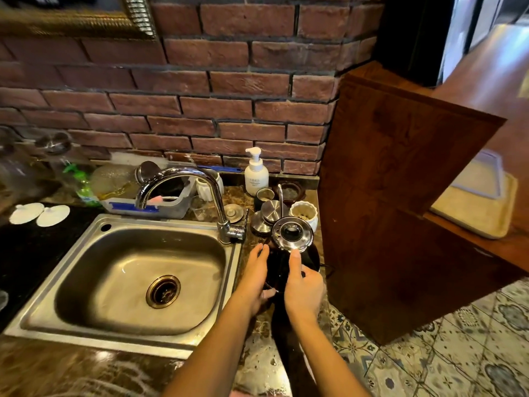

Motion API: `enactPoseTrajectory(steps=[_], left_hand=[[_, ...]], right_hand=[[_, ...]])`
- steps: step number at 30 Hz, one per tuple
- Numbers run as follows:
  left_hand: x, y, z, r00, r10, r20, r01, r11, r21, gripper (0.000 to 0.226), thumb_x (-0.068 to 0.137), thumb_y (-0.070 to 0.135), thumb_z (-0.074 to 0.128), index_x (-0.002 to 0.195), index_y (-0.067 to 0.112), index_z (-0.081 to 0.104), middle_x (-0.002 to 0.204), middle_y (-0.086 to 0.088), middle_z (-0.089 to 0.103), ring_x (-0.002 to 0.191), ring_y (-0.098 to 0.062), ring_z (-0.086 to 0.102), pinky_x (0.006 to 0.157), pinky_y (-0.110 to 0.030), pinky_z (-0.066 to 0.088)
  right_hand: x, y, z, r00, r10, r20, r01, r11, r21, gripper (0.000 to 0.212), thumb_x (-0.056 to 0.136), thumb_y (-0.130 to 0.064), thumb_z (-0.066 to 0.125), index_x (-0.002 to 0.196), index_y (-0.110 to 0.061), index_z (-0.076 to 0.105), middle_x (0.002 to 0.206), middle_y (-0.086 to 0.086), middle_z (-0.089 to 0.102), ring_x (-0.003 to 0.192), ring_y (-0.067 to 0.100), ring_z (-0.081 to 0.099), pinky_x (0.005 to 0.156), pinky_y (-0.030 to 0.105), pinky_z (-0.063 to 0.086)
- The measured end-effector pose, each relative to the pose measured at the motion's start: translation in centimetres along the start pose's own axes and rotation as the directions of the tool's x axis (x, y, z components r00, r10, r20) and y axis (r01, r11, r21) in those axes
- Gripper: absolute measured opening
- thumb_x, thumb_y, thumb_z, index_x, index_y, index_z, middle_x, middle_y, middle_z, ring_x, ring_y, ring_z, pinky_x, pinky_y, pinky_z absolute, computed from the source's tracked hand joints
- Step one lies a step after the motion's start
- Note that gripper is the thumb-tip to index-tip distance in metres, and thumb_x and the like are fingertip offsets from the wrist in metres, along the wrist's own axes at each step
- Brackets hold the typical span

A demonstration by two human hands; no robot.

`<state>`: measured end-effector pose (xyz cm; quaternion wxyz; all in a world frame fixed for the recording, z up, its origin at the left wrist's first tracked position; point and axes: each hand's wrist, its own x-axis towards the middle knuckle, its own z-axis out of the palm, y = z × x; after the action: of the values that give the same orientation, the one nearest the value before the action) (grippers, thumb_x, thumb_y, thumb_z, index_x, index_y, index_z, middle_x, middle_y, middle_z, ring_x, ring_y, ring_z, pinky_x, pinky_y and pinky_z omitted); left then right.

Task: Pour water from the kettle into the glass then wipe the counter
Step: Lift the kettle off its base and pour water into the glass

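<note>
The kettle (292, 232) stood upright on the surface (86, 373) just right of the sink (86, 233), lid up, and I couldn't tell where its spout pointed. A white cup (305, 217) just behind held pale bits. The left hand (254, 279) lay straight-fingered against its side; the right hand (303, 285) had a forefinger on the lid rim, any grip below hidden from me.
</note>
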<state>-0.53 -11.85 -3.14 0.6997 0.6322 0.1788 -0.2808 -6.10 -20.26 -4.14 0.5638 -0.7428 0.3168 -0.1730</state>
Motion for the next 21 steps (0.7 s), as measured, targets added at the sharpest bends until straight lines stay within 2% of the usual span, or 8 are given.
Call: enactPoseTrajectory(steps=[3, 5, 6, 8, 11, 14, 18, 21], left_hand=[[0.0, -0.6, -0.3, 0.999, -0.043, -0.028, 0.044, 0.999, 0.024, 0.048, 0.101, 0.06, 0.039, 0.147, 0.048, 0.04, 0.143, 0.008, 0.056, 0.125, -0.02, 0.054, 0.086, -0.041, 0.05], [0.0, -1.1, -0.5, 0.998, -0.057, -0.034, 0.056, 0.998, -0.037, 0.047, 0.101, 0.059, 0.042, 0.147, 0.049, 0.04, 0.144, 0.006, 0.056, 0.125, -0.022, 0.055, 0.088, -0.042, 0.051], [0.0, -1.3, -0.6, 0.998, -0.062, -0.03, 0.059, 0.994, -0.087, 0.047, 0.101, 0.058, 0.044, 0.147, 0.048, 0.041, 0.143, 0.005, 0.057, 0.124, -0.022, 0.057, 0.095, -0.048, 0.052], [0.1, -1.7, -0.9, 0.998, -0.058, -0.015, 0.055, 0.985, -0.164, 0.049, 0.1, 0.059, 0.047, 0.147, 0.045, 0.043, 0.144, 0.003, 0.059, 0.124, -0.024, 0.059, 0.103, -0.058, 0.049], [-0.1, -1.4, -1.1, 0.999, -0.039, 0.015, 0.041, 0.976, -0.213, 0.059, 0.095, 0.066, 0.052, 0.148, 0.045, 0.043, 0.153, 0.002, 0.052, 0.136, -0.028, 0.051, 0.108, -0.061, 0.046], [-0.6, -0.5, -1.1, 0.999, -0.026, 0.04, 0.035, 0.971, -0.235, 0.062, 0.093, 0.067, 0.054, 0.15, 0.046, 0.04, 0.156, 0.001, 0.049, 0.139, -0.029, 0.049, 0.109, -0.062, 0.045], [-1.4, 1.0, -1.2, 0.998, -0.009, 0.056, 0.024, 0.958, -0.286, 0.061, 0.095, 0.063, 0.056, 0.15, 0.042, 0.042, 0.149, -0.002, 0.056, 0.128, -0.03, 0.058, 0.104, -0.061, 0.05], [-2.2, 2.6, -1.5, 0.993, -0.034, 0.113, 0.07, 0.94, -0.333, 0.052, 0.094, 0.066, 0.053, 0.134, 0.034, 0.059, 0.139, -0.006, 0.063, 0.12, -0.03, 0.062, 0.097, -0.057, 0.055]], right_hand=[[-0.2, 0.0, -0.5, 1.0, -0.012, 0.016, 0.013, 1.0, -0.007, 0.066, 0.1, -0.059, 0.048, 0.046, -0.021, 0.038, 0.039, -0.009, 0.044, 0.038, 0.007, 0.04, 0.05, 0.03, 0.031], [-0.3, -0.1, -0.9, 0.999, -0.022, 0.026, 0.022, 1.0, -0.013, 0.066, 0.099, -0.06, 0.047, 0.046, -0.021, 0.038, 0.039, -0.008, 0.043, 0.038, 0.007, 0.04, 0.049, 0.03, 0.032], [-0.4, -0.2, -1.0, 0.999, -0.038, 0.034, 0.039, 0.999, -0.02, 0.067, 0.099, -0.06, 0.047, 0.046, -0.021, 0.037, 0.039, -0.009, 0.042, 0.038, 0.007, 0.039, 0.049, 0.029, 0.031], [-0.5, -0.8, -1.3, 0.996, -0.071, 0.058, 0.074, 0.997, -0.038, 0.069, 0.099, -0.06, 0.048, 0.043, -0.023, 0.035, 0.038, -0.011, 0.04, 0.038, 0.007, 0.039, 0.045, 0.019, 0.026], [-0.4, -2.2, -1.6, 0.991, -0.105, 0.078, 0.109, 0.992, -0.058, 0.069, 0.1, -0.059, 0.049, 0.044, -0.023, 0.03, 0.037, -0.01, 0.037, 0.038, 0.007, 0.037, 0.044, 0.021, 0.023], [-0.1, -3.6, -2.1, 0.986, -0.142, 0.082, 0.148, 0.986, -0.07, 0.069, 0.102, -0.055, 0.05, 0.043, -0.024, 0.03, 0.036, -0.01, 0.037, 0.037, 0.008, 0.035, 0.049, 0.031, 0.026], [0.1, -5.5, -2.8, 0.983, -0.159, 0.093, 0.164, 0.986, -0.041, 0.07, 0.097, -0.064, 0.048, 0.044, -0.023, 0.03, 0.038, -0.009, 0.033, 0.037, 0.008, 0.03, 0.049, 0.031, 0.027], [0.4, -7.2, -3.7, 0.981, -0.164, 0.104, 0.167, 0.986, -0.021, 0.072, 0.091, -0.073, 0.045, 0.041, -0.022, 0.03, 0.04, -0.008, 0.03, 0.04, 0.008, 0.027, 0.05, 0.031, 0.025]])
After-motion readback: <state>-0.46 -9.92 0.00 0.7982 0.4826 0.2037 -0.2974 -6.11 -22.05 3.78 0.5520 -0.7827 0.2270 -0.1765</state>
